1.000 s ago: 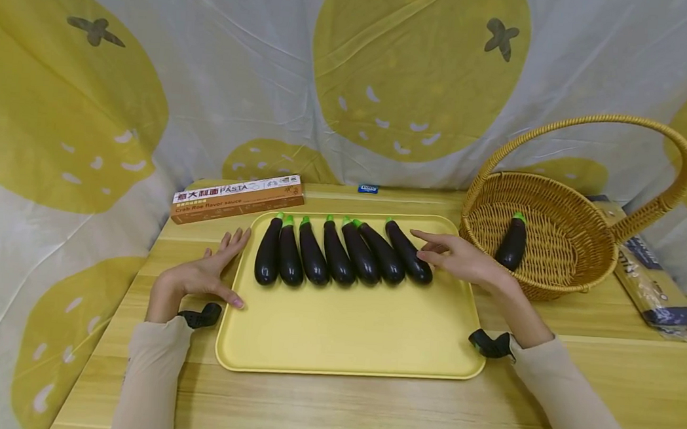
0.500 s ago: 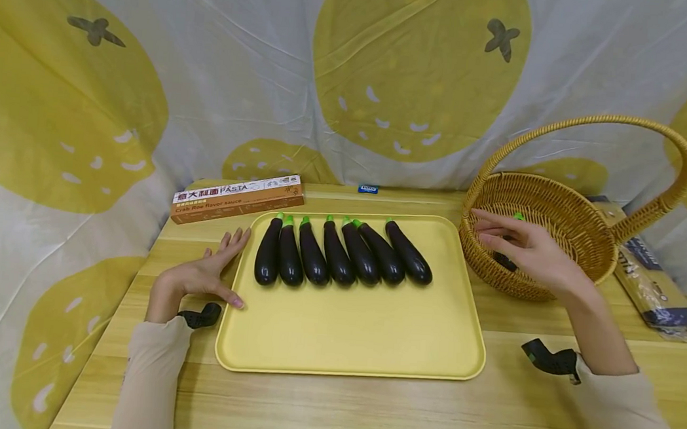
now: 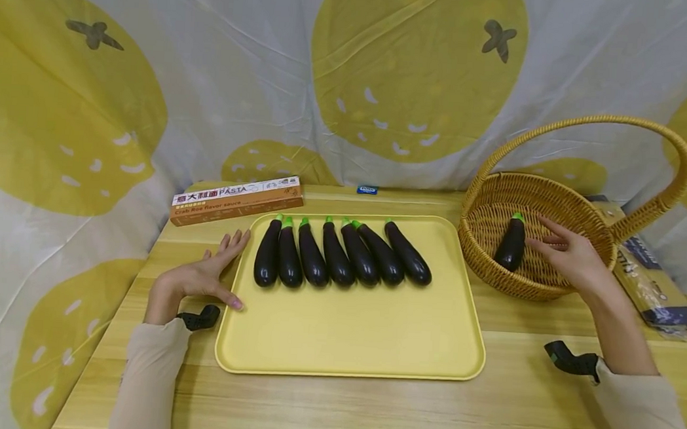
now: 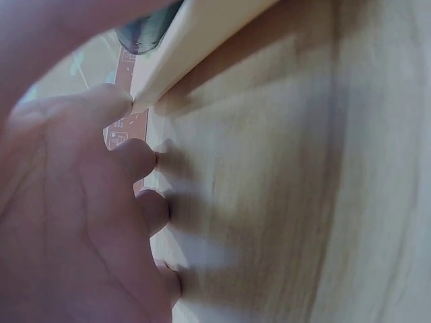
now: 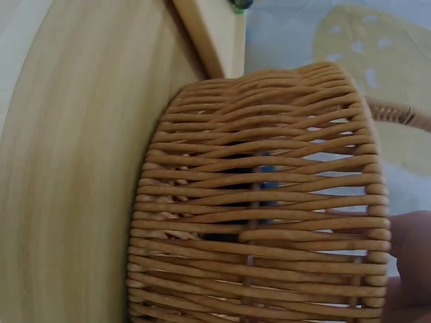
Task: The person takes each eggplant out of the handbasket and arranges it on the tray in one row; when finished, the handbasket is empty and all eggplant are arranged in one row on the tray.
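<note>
A yellow tray (image 3: 347, 339) lies flat on the table and bears several dark purple eggplants (image 3: 408, 254) side by side, green stems away from me. At its left edge rests my left hand (image 3: 200, 278), fingers spread and holding nothing. The left wrist view shows these fingertips beside the tray's outer wall (image 4: 182, 54). My right hand (image 3: 574, 258) reaches over the rim of a wicker basket (image 3: 552, 188), its fingers fairly straight. One eggplant (image 3: 513, 244) lies inside, just left of those fingertips; contact is unclear. In the right wrist view the basket's side (image 5: 269, 195) hides most of the hand.
A pasta box (image 3: 238, 200) lies behind the tray's left corner, and a small blue packet (image 3: 367, 190) is at the back. The basket's tall handle (image 3: 597, 118) arches overhead. A plastic-wrapped package (image 3: 657, 293) lies right of the basket. A patterned curtain (image 3: 258, 71) hangs behind.
My right hand has left the rightmost eggplant on the tray and moved right, passing over the basket's rim to beside the eggplant inside. My left hand has stayed at the tray's edge.
</note>
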`<state>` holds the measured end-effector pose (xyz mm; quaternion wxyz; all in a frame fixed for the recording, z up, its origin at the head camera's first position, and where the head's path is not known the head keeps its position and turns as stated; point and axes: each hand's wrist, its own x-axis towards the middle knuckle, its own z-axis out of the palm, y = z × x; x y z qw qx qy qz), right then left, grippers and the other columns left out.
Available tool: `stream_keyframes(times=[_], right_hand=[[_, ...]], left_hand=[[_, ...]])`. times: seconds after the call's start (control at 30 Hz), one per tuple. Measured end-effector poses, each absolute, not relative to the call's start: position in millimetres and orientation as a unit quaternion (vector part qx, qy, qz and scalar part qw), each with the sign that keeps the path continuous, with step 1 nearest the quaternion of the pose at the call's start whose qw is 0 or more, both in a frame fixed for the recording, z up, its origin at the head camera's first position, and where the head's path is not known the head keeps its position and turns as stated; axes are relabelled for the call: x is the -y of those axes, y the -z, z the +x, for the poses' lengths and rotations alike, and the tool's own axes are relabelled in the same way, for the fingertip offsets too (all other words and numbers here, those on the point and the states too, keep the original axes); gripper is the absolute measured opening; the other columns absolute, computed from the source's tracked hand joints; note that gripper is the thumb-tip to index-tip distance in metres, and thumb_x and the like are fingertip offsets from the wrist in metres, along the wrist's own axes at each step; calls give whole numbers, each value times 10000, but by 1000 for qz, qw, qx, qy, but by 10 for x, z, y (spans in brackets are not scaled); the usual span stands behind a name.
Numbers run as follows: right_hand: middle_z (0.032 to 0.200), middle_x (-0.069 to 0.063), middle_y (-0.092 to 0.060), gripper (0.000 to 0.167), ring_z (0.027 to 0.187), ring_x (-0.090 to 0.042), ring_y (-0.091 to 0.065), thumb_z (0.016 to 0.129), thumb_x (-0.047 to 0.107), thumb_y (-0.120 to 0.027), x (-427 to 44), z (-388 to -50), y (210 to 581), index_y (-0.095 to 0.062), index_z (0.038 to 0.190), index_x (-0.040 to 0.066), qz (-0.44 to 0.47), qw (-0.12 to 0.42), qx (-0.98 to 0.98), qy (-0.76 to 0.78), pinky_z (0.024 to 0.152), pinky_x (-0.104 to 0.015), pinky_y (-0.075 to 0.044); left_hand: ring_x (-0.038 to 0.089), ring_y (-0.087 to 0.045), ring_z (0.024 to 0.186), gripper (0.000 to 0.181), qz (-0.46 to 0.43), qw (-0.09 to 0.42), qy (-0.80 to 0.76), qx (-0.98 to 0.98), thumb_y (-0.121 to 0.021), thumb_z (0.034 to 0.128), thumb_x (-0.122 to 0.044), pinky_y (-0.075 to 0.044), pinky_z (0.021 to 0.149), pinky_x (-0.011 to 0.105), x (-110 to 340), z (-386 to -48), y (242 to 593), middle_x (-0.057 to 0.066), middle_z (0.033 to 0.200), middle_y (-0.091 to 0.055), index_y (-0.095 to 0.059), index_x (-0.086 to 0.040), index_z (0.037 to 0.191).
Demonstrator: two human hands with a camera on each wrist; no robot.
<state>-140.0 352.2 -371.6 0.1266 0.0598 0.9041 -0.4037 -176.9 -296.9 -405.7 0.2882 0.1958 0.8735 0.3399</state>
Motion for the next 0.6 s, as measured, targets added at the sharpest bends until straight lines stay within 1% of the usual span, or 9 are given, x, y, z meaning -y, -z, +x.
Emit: stream_keyframes(times=[0.07,0.2,0.27,0.3,0.37,0.43,0.5,0.57,0.6], right_hand=[[1534,-448,-298,805,1353,-598,-386,1084,497,-441,-3535,-1416,3743,-33,1671,127,60,138,-902,404,985,-662,-459],[1493,-419,-363,813,1260,-535,-488,1087,507,-427,-3512,-1458,3748,-26,1668,104,55,155,-906,391,911,-541,-529],[1481,-415,-385,805,1244,-526,-516,1092,492,-423,-3494,-1483,3749,-24,1666,92,52,163,-905,389,904,-515,-538],[1484,-417,-384,803,1233,-529,-537,1095,485,-420,-3487,-1496,3753,-15,1665,89,51,169,-903,391,913,-519,-544],[1514,-435,-351,823,1252,-537,-537,1092,493,-423,-3473,-1520,3768,9,1661,83,53,182,-898,398,974,-589,-518],[1530,-445,-334,839,1253,-513,-583,1091,490,-432,-3458,-1546,3785,26,1656,73,55,191,-893,404,1059,-662,-459],[1527,-448,-343,859,1110,-404,-691,1088,488,-443,-3439,-1576,3799,38,1651,52,56,195,-892,405,1057,-640,-474],[1509,-447,-371,864,959,-231,-711,1088,477,-452,-3425,-1605,3814,31,1647,29,57,197,-893,401,972,-529,-549],[1510,-447,-369,864,928,-159,-682,1089,470,-454,-3420,-1618,3822,30,1646,21,58,198,-892,401,918,-457,-567]], left_hand=[[468,346,1513,1463,196,289,-341,-873,-961,710,-297,209,1153,762,2972,-1765,4055,237,1667,310,139,-96,1654],[463,349,1514,1460,197,289,-344,-871,-959,713,-286,207,1153,763,2990,-1756,4060,228,1670,311,142,-115,1657],[463,346,1515,1457,199,289,-346,-870,-958,714,-285,205,1151,766,2998,-1754,4064,226,1671,309,140,-122,1658],[463,347,1515,1454,199,289,-348,-869,-958,715,-281,207,1149,767,3000,-1753,4065,225,1672,309,137,-123,1659],[464,349,1513,1449,201,289,-351,-868,-956,717,-277,212,1145,768,3001,-1754,4069,227,1672,308,134,-118,1659],[465,350,1512,1448,201,289,-352,-867,-956,717,-275,215,1144,768,2998,-1755,4070,229,1672,307,130,-112,1659],[463,351,1512,1445,201,289,-352,-867,-955,719,-275,216,1143,767,2997,-1757,4071,229,1672,307,130,-110,1659],[463,349,1513,1446,202,289,-351,-867,-955,719,-278,214,1145,767,2994,-1759,4072,229,1672,306,131,-111,1659],[463,347,1514,1445,202,289,-351,-868,-955,720,-279,213,1146,766,2993,-1761,4072,229,1672,305,130,-112,1659]])
